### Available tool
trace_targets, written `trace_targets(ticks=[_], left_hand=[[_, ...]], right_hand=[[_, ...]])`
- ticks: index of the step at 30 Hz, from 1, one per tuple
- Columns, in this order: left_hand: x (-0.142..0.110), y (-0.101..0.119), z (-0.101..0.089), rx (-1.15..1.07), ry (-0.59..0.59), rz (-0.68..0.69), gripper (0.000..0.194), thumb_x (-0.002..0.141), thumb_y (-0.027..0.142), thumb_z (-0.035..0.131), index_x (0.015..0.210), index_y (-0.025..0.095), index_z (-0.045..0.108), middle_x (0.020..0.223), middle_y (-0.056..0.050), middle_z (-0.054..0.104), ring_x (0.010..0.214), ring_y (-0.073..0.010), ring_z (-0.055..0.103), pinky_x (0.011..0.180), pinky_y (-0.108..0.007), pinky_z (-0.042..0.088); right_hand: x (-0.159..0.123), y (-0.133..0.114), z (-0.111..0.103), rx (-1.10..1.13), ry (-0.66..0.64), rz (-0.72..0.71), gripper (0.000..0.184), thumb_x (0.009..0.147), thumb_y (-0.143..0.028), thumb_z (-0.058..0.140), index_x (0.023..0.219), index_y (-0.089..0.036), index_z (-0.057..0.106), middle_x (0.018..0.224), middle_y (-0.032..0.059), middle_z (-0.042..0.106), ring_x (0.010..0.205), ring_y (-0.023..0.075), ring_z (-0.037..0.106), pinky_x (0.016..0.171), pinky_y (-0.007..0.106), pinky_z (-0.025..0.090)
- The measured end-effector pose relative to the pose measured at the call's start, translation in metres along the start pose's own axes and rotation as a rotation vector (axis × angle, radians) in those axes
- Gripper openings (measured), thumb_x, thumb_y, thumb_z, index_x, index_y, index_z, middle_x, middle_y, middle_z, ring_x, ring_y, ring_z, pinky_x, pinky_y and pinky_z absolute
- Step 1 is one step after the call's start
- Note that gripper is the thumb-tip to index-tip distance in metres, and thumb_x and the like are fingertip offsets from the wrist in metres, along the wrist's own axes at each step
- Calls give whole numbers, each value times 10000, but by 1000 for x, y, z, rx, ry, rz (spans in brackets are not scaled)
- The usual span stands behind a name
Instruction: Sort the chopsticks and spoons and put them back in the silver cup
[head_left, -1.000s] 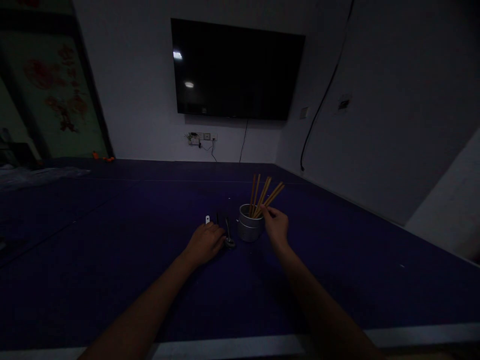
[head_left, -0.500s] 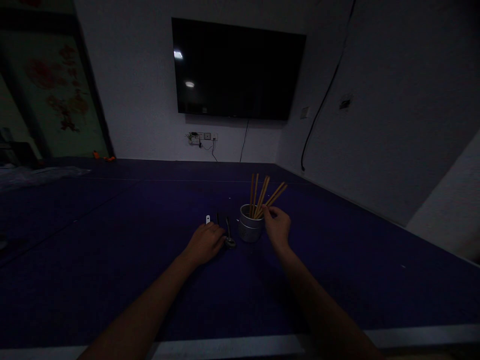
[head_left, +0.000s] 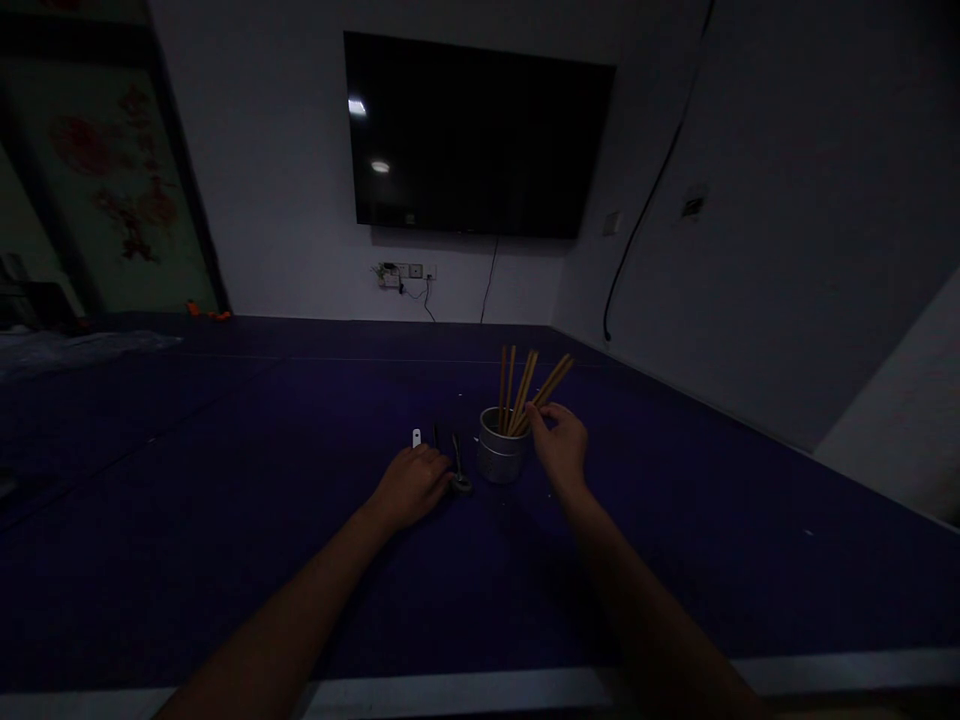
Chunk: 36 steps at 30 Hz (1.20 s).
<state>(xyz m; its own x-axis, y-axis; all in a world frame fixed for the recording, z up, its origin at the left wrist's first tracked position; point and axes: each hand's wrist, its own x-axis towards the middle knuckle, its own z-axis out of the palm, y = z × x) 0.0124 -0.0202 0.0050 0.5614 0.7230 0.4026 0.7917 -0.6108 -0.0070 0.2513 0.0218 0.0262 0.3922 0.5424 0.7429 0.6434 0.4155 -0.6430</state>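
A grey metal cup (head_left: pixel 501 462) stands upright on the dark blue surface with several wooden chopsticks (head_left: pixel 523 392) leaning in it. At its right rim, my right hand (head_left: pixel 561 442) has thumb and forefinger closed on the chopsticks that tilt furthest right; their lower ends are still inside the cup. My left hand (head_left: pixel 411 484) lies palm down to the left of the cup, its fingers loosely laid over utensils it mostly hides. A white handle end (head_left: pixel 417 438) sticks out beyond the knuckles. Beside its fingertips is a metal spoon (head_left: pixel 460 484), handle pointing away.
The broad blue surface (head_left: pixel 225 480) has a pale front edge (head_left: pixel 465 690). Clear plastic sheeting (head_left: pixel 82 350) lies at the far left, and small orange objects (head_left: pixel 206 311) sit near the door. A television (head_left: pixel 480 140) hangs on the far wall above sockets (head_left: pixel 405 272).
My right hand has shifted very slightly right, and the right-leaning chopsticks have moved a little closer together. My left hand stays where it was.
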Motion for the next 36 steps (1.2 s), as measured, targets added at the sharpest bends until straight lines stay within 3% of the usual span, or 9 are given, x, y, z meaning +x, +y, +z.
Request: trace_targets(ticks=[9, 16, 20, 27, 36], left_hand=[[1, 1, -2, 16, -14, 16, 225, 934, 268, 437, 940, 176, 641, 927, -81, 676, 876, -204, 605, 800, -340, 461], [1, 1, 0, 2, -28, 8, 207, 937, 271, 446, 930, 176, 630, 928, -79, 675, 891, -200, 608, 804, -331, 457], [1, 0, 1, 0, -48, 2, 214, 940, 272, 441, 949, 176, 633, 945, -76, 678, 897, -195, 610, 804, -324, 461], [0, 1, 0, 3, -40, 1, 199, 935, 266, 448, 912, 181, 627, 931, -74, 675, 891, -194, 607, 809, -327, 464], [0, 0, 2, -2, -16, 1, 214, 940, 279, 433, 916, 188, 625, 909, -74, 673, 884, -195, 605, 804, -333, 460]], right_hand=[[25, -7, -3, -91, -55, 16, 383, 781, -534, 540, 673, -192, 675, 849, 110, 721, 833, 256, 643, 770, 350, 456], [38, -10, -6, -242, -203, 71, 377, 778, -486, 552, 575, -198, 685, 532, 39, 628, 550, 195, 577, 530, 287, 351], [37, -8, -2, -272, -240, 90, 323, 759, -435, 573, 612, -188, 718, 543, 45, 639, 539, 193, 585, 498, 279, 318], [29, 2, 6, -150, -261, 159, 341, 723, -443, 580, 536, -179, 687, 496, 34, 632, 505, 187, 593, 459, 260, 301], [15, 14, 15, 58, -272, 208, 457, 700, -602, 595, 624, -165, 705, 590, 61, 688, 567, 211, 623, 522, 278, 404]])
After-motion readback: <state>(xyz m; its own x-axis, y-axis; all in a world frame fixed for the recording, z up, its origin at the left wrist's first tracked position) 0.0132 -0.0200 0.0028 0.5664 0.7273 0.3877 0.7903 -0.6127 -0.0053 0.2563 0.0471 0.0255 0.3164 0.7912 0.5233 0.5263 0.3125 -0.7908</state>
